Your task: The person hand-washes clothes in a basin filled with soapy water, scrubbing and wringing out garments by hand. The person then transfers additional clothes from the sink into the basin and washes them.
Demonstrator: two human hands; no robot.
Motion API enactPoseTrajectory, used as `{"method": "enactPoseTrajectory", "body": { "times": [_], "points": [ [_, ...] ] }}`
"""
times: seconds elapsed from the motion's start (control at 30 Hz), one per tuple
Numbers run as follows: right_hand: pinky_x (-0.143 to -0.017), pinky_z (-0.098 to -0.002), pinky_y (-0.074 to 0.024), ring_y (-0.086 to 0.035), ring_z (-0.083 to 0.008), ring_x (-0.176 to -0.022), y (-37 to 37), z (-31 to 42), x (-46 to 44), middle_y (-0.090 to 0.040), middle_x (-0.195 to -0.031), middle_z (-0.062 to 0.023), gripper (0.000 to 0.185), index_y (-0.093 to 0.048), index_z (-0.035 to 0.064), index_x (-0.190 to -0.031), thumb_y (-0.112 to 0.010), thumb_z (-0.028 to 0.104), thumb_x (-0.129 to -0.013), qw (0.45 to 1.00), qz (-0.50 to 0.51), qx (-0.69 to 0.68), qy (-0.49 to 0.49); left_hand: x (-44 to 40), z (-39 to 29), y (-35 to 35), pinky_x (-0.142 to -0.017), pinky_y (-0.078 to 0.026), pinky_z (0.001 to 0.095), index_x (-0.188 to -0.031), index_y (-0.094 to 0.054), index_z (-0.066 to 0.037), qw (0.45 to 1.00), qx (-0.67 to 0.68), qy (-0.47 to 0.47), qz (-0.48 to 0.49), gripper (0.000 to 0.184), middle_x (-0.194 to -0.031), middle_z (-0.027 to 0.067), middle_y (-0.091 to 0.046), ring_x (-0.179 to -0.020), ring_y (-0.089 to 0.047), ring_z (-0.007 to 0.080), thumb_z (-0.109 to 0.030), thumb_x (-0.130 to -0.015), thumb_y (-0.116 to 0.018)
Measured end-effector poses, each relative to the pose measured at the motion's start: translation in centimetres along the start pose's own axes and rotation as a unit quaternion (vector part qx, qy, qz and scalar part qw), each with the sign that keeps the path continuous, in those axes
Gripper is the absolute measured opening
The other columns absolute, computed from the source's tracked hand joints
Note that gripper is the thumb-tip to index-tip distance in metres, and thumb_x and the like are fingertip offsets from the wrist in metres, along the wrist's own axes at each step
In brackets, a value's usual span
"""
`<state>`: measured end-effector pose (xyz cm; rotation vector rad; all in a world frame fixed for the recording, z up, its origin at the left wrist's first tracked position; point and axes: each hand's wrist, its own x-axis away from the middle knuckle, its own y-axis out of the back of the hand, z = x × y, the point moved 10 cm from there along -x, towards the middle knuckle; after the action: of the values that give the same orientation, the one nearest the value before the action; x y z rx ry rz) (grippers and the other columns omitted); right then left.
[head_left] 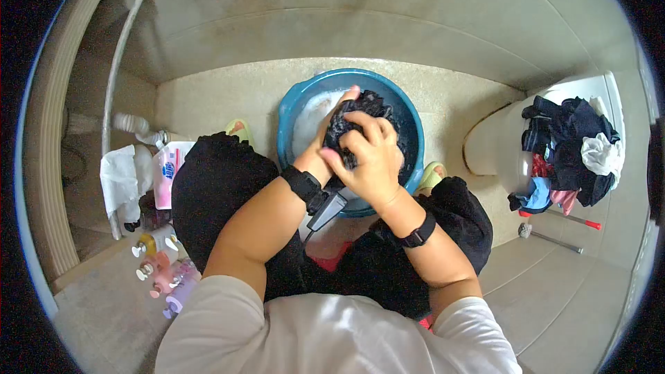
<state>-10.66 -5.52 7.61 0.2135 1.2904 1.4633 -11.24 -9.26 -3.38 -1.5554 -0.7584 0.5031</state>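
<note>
A dark, wet garment (368,102), bunched up with foam on it, is held over a blue basin (282,140). My left hand (328,133) is closed round its left side. The fingers of my right hand (374,159) curl over the top and near side, pressing into the cloth. White suds (308,125) show in the left part of the basin, and dark fabric lies along its right inner side. What kind of garment it is, I cannot make out. A grey device (327,213) with a cable hangs by my left wrist strap (305,188).
On the right, a pile of clothes (571,131) lies on a white toilet (495,142). Red-ended rods (589,223) are below it. Several pump bottles (163,270) and a pink-and-white package (166,173) stand at left. Pale green slippers (239,129) flank the basin. A tiled wall rises behind.
</note>
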Motion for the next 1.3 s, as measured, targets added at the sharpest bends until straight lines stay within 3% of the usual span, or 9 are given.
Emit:
{"method": "enactPoseTrajectory", "body": {
  "times": [0.1,0.2,0.37,0.5,0.67,0.9,1.0,1.1,1.3],
  "points": [
    [-0.069,-0.0379,-0.0450,-0.053,-0.0295,-0.077,0.5,-1.9,-0.4,-0.058,-0.088,-0.0062,0.021,-0.055,0.0107,-0.064,-0.070,0.026,-0.066,0.996,-0.027,-0.017,-0.084,-3.1,1.4,4.9,-0.073,-0.048,0.0330,-0.076,-0.056,-0.009,0.992,0.110,-0.057,0.041,0.036,-0.079,0.0079,-0.059,-0.074,-0.058,0.0197,-0.038,-0.092,-0.040],
    [-0.060,-0.0377,-0.0423,-0.052,-0.0293,-0.064,-1.7,-8.0,0.8,-0.054,-0.068,-0.0117,0.017,-0.053,0.0051,-0.061,-0.063,0.015,-0.069,0.981,-0.070,-0.119,-0.133,-1.2,0.7,7.5,-0.067,-0.050,0.0350,-0.078,-0.056,-0.010,0.955,-0.008,-0.154,-0.253,0.022,-0.076,0.0049,-0.058,-0.067,-0.057,0.0170,-0.028,-0.089,-0.049],
    [-0.064,-0.0319,-0.0427,-0.051,-0.0181,-0.066,-3.6,-22.0,6.1,-0.056,-0.069,-0.0098,0.015,-0.052,0.0015,-0.067,-0.060,0.012,-0.075,0.867,-0.039,-0.206,-0.451,-0.6,1.1,7.3,-0.062,-0.045,0.0294,-0.085,-0.062,-0.003,0.817,-0.442,-0.069,-0.363,0.021,-0.079,0.0066,-0.062,-0.070,-0.058,0.0154,-0.023,-0.082,-0.057],
    [-0.080,-0.0331,-0.0440,-0.056,-0.0229,-0.085,-3.2,-22.6,6.4,-0.061,-0.091,-0.0144,0.021,-0.058,0.0019,-0.092,-0.061,0.011,-0.073,0.902,0.025,-0.192,-0.385,-0.2,-1.4,5.4,-0.068,-0.047,0.0340,-0.092,-0.063,0.000,0.746,-0.595,-0.051,-0.294,0.036,-0.079,0.0133,-0.064,-0.075,-0.060,0.0219,-0.032,-0.076,-0.063],
    [-0.112,-0.0342,-0.0105,-0.015,-0.0277,-0.138,-1.8,-11.0,4.2,-0.018,-0.148,-0.0167,0.095,-0.019,0.0075,-0.143,-0.073,0.022,-0.067,0.890,0.313,-0.309,-0.125,0.2,-3.5,0.8,-0.075,-0.047,0.0366,-0.092,-0.055,-0.005,0.591,-0.768,-0.133,-0.207,0.031,-0.085,0.0148,-0.063,-0.084,-0.062,0.0272,-0.031,-0.079,-0.066],
    [-0.076,-0.0326,-0.0489,-0.065,-0.0274,-0.080,0.2,-11.6,3.3,-0.066,-0.085,-0.0142,0.043,-0.063,-0.0003,-0.092,-0.077,0.024,-0.060,0.903,0.292,-0.106,-0.296,1.1,-2.1,-3.3,-0.093,-0.040,0.0356,-0.141,-0.017,-0.009,0.713,-0.672,-0.200,-0.008,0.114,-0.114,0.0191,-0.054,-0.106,-0.053,0.0350,-0.038,-0.054,-0.085],
    [-0.075,-0.0282,-0.0482,-0.062,-0.0168,-0.076,2.3,-11.0,2.5,-0.066,-0.084,-0.0070,0.037,-0.062,-0.0005,-0.093,-0.075,0.010,-0.059,0.890,0.180,-0.331,-0.258,1.7,-2.4,-0.7,-0.102,-0.019,0.0598,-0.145,-0.008,-0.015,0.498,-0.856,-0.129,-0.058,0.129,-0.129,0.0201,-0.045,-0.122,-0.041,0.0371,-0.045,-0.046,-0.085],
    [-0.076,-0.0265,-0.0475,-0.059,-0.0113,-0.078,3.2,-11.8,2.5,-0.064,-0.085,-0.0026,0.038,-0.061,-0.0011,-0.094,-0.072,0.000,-0.058,0.858,0.124,-0.421,-0.268,1.5,-1.6,0.8,-0.101,-0.024,0.0585,-0.139,-0.030,-0.015,0.534,-0.837,-0.084,-0.086,0.100,-0.122,0.0156,-0.052,-0.119,-0.046,0.0324,-0.032,-0.054,-0.081],
    [-0.083,-0.0338,-0.0473,-0.061,-0.0251,-0.092,4.5,-19.1,4.3,-0.062,-0.099,-0.0159,0.044,-0.054,-0.0036,-0.106,-0.065,0.005,-0.065,0.896,0.020,-0.216,-0.388,1.4,-5.3,1.2,-0.090,-0.042,0.0336,-0.130,-0.039,-0.013,0.900,-0.386,-0.158,-0.127,0.065,-0.109,0.0120,-0.056,-0.100,-0.054,0.0208,-0.002,-0.071,-0.063]
  ]
}}
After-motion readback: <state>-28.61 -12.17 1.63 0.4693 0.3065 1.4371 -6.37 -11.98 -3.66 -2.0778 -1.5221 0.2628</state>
